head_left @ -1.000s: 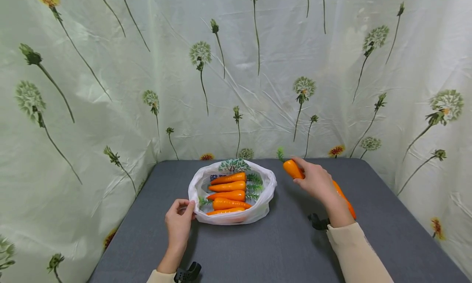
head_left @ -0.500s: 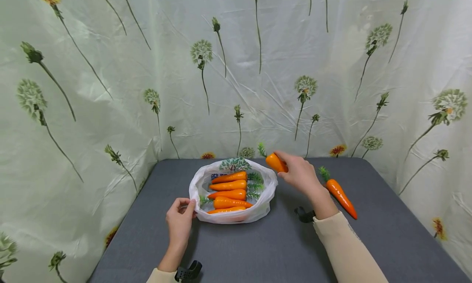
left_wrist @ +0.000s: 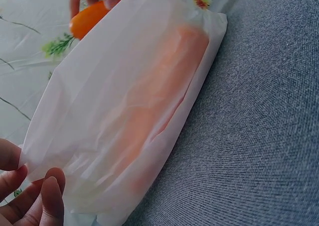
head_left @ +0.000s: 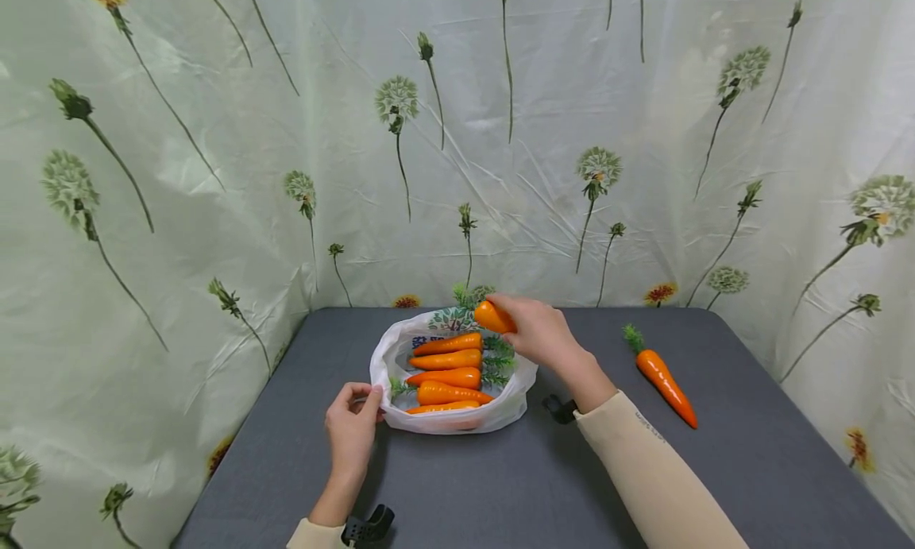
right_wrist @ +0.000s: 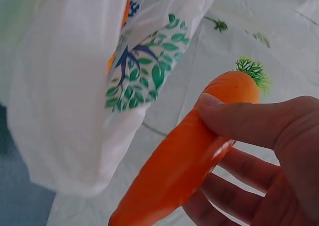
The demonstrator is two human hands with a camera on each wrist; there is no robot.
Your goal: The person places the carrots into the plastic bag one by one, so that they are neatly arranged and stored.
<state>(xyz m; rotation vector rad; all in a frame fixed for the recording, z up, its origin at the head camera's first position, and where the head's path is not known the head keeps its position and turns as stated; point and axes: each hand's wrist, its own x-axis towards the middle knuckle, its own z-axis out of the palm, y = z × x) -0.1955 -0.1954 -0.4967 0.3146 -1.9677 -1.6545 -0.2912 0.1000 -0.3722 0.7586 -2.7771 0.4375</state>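
Note:
My right hand [head_left: 541, 332] grips a carrot [right_wrist: 184, 151] by its thick upper end, thumb on one side and fingers on the other. In the head view that hand is over the back right of a white plastic bag [head_left: 457, 424], whose mouth is spread wide. Several carrots [head_left: 446, 360] lie stacked inside, most with green tops to the right. At the bag's left rim, my left hand [head_left: 353, 422] pinches the edge between thumb and fingers. Through the thin plastic, the left wrist view shows a carrot's orange shape [left_wrist: 159, 91].
One more carrot [head_left: 666, 386] lies on the grey table [head_left: 500, 493] to the right, its green top pointing back. Behind the table's far edge hangs a pale curtain [head_left: 343, 136] printed with dandelions.
My right hand has carried its carrot leftward from the right side of the table to over the bag, uncovering the carrot on the table. My left hand stays at the rim.

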